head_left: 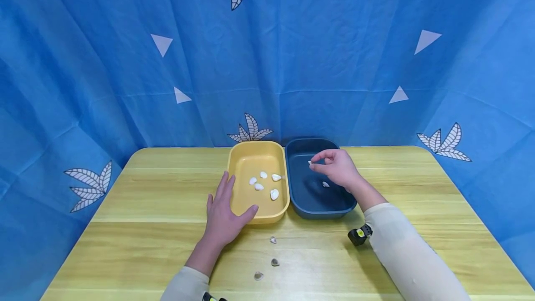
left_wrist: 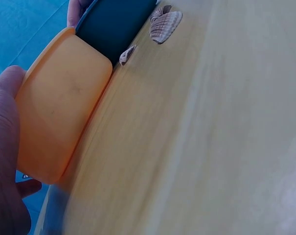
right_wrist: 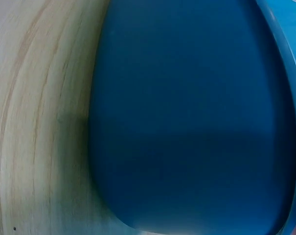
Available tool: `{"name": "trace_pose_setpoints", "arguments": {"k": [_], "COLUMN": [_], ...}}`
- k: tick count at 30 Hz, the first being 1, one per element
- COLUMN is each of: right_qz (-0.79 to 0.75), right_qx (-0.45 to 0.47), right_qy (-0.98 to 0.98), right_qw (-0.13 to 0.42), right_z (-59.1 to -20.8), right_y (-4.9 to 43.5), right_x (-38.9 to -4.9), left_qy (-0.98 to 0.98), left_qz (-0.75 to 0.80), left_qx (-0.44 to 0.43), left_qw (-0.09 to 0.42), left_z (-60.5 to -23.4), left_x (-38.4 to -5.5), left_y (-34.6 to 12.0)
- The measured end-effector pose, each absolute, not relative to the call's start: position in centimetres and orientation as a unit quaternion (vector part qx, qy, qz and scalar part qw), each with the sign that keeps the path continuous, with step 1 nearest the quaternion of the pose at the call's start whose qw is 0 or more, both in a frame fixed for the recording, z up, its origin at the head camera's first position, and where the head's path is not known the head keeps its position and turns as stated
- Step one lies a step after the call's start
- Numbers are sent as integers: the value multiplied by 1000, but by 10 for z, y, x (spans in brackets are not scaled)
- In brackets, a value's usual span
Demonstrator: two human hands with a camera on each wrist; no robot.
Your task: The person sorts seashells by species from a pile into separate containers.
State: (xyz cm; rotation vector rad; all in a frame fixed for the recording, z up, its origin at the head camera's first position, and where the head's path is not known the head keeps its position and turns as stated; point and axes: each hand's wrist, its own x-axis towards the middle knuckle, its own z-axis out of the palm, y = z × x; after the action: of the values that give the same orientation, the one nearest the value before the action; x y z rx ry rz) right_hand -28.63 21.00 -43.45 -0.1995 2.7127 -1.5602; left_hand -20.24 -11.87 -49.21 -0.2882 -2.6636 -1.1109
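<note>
My right hand (head_left: 337, 169) is above the dark blue bin (head_left: 322, 212) and pinches a small pale seashell (head_left: 310, 162) between thumb and fingertips. Another shell (head_left: 325, 184) lies inside that bin. In the head view my left hand (head_left: 223, 215) rests against the near left corner of the yellow bin (head_left: 267, 219). Its fingers are spread along the side, and the thumb lies over the front rim. Several white shells (head_left: 274, 194) lie in the yellow bin. The right wrist view shows mainly the blue bin's outer wall (right_wrist: 192, 107); the pinched shell is hidden there.
Three darker shells lie on the wooden table (head_left: 167, 199) in front of the bins: one near the yellow bin (head_left: 273, 239), a ribbed shell (head_left: 274, 262) and another shell (head_left: 258, 275) closer in. A blue curtain (head_left: 276, 59) hangs behind the table. The two bins stand side by side.
</note>
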Motion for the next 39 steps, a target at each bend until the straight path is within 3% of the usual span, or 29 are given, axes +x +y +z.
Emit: {"name": "trace_pose_setpoints", "arguments": {"k": [16, 39], "right_qz": [-489, -533], "right_qx": [-59, -176], "right_qy": [870, 827], "right_qw": [8, -5], "right_z": [-428, -412], "right_y": [212, 188], "right_x": [-275, -201], "left_qy": [-914, -917], "left_qz": [-380, -376], "left_qx": [-90, -88], "left_qw": [108, 103], "left_z": [-489, -487], "left_x": [-201, -202], "left_y": [-118, -118]}}
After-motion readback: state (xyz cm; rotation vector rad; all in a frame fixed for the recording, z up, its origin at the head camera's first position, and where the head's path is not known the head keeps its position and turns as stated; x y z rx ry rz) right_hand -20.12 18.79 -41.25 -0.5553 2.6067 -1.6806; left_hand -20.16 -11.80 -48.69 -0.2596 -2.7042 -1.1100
